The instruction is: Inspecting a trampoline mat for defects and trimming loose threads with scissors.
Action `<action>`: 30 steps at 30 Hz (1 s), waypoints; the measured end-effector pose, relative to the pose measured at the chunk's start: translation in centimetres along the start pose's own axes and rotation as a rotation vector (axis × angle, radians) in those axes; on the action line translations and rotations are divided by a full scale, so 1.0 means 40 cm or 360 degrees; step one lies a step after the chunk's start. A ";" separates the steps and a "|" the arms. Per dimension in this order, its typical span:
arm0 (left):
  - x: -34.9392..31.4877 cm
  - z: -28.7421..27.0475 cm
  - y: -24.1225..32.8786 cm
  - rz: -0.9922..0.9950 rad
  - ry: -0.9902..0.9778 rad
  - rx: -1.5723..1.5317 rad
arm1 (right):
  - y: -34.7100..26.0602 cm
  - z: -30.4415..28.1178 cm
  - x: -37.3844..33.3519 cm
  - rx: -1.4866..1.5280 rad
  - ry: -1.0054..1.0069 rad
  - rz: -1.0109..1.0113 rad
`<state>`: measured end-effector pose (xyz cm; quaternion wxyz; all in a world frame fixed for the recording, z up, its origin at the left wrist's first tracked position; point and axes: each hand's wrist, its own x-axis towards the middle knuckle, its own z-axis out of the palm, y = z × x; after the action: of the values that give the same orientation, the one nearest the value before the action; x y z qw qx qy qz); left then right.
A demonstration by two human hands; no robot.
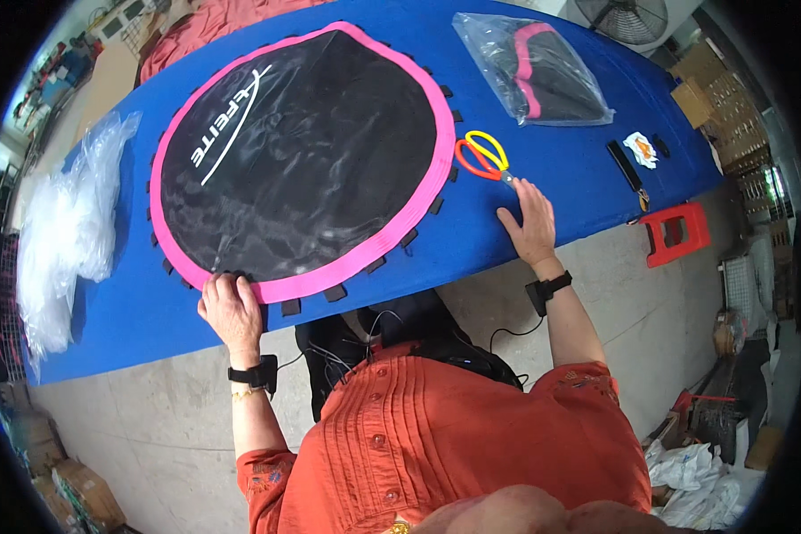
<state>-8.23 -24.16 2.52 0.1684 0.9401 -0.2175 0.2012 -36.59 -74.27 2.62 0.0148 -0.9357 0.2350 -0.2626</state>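
A black round trampoline mat (311, 169) with a pink border and short black tabs lies spread over the blue-covered table (125, 320). My left hand (232, 313) is at its near-left edge, with bent fingers closed over the pink border; the undersides of the fingers are hidden. To the right of the mat, my right hand (532, 222) reaches over the table, fingers stretched out and thumb apart. Its fingertips are at the blade end of the scissors (483, 162), which have one red and one yellow handle. Part of the blades is hidden by the fingers.
A clear bag (565, 76) holding a folded black-and-pink piece lies at the far right. Crumpled clear plastic (71, 240) covers the table's left end. Near the right end are a black bar-shaped item (624, 165) and a small white packet (640, 149). A red stool (676, 234) stands beyond the table edge.
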 end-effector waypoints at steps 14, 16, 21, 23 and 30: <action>-0.009 0.004 -0.009 0.0040 0.0045 0.0067 | -0.017 -0.010 0.004 0.0099 0.0064 0.0030; -0.007 0.005 -0.006 0.0026 0.0026 0.0064 | -0.018 -0.015 0.003 0.0102 0.0053 0.0048; -0.004 0.005 -0.003 -0.0008 -0.0002 0.0076 | -0.014 -0.013 0.007 0.0097 -0.0003 0.0086; -0.002 0.003 0.000 0.0010 0.0031 0.0082 | -0.017 -0.015 0.012 0.0109 -0.0018 0.0091; 0.000 0.007 0.001 0.0008 0.0003 0.0079 | -0.014 -0.016 0.005 0.0073 -0.0035 0.0122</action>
<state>-8.17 -24.30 2.28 0.1448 0.9433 -0.2147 0.2077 -36.49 -73.79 3.36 0.0489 -0.9283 0.2643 -0.2570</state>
